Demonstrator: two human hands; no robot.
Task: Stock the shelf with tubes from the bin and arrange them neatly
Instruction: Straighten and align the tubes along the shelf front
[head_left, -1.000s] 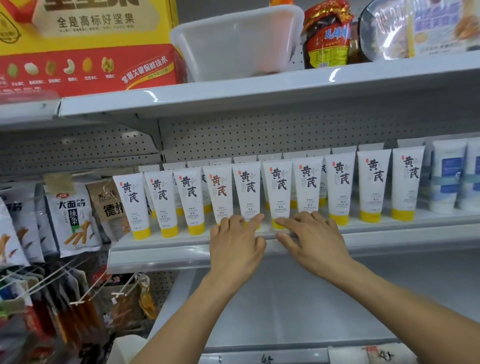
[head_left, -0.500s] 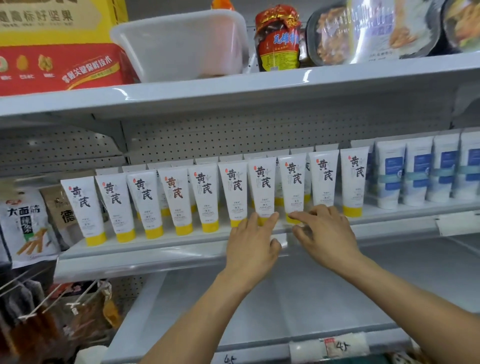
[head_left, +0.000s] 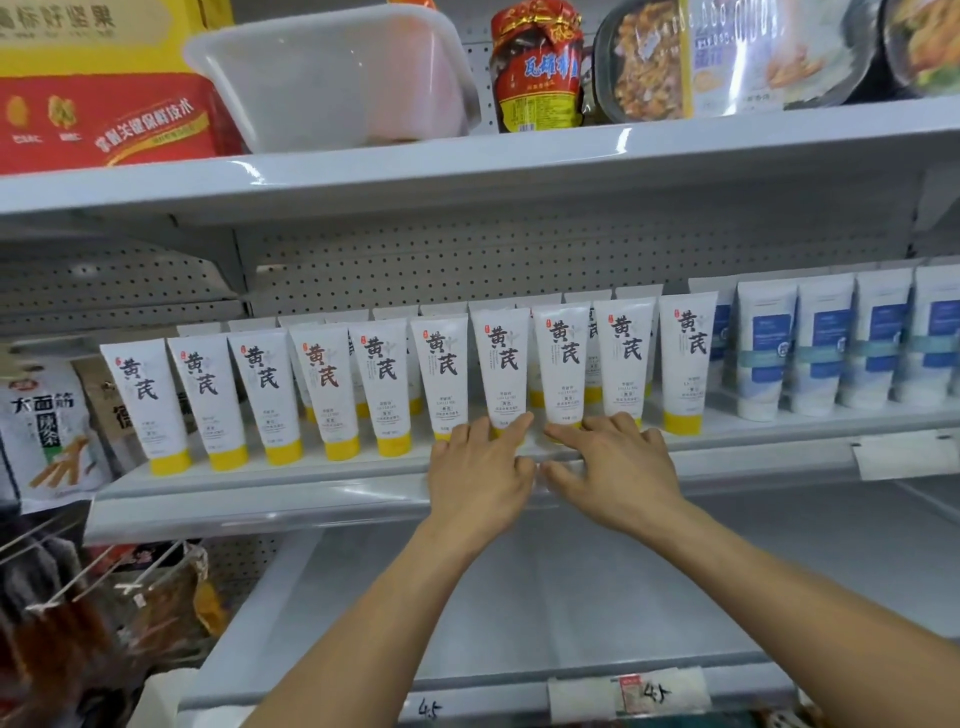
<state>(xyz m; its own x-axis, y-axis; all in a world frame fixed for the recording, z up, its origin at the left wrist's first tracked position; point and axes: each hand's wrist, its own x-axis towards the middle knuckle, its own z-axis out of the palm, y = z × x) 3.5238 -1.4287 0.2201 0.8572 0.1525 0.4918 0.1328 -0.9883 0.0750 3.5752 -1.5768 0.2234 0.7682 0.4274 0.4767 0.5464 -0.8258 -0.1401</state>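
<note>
Left hand (head_left: 480, 470) and right hand (head_left: 615, 462), flat-fingered and holding nothing, touched the yellow-capped tubes (head_left: 382, 374); overpushing toward twelve o'clock could have toppled them.

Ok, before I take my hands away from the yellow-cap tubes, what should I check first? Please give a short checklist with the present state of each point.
1. Front-row tubes upright, labels facing forward: ok.
2. Left hand and right hand free: ok, fingers straight, holding nothing.
3. Caps in one line: cannot tell for those under the fingers, which hide them.
4. Tubes left in the bin on the upper shelf: cannot tell, its wall is cloudy.
5. Yellow-cap row kept apart from the blue tubes: ok.
</note>
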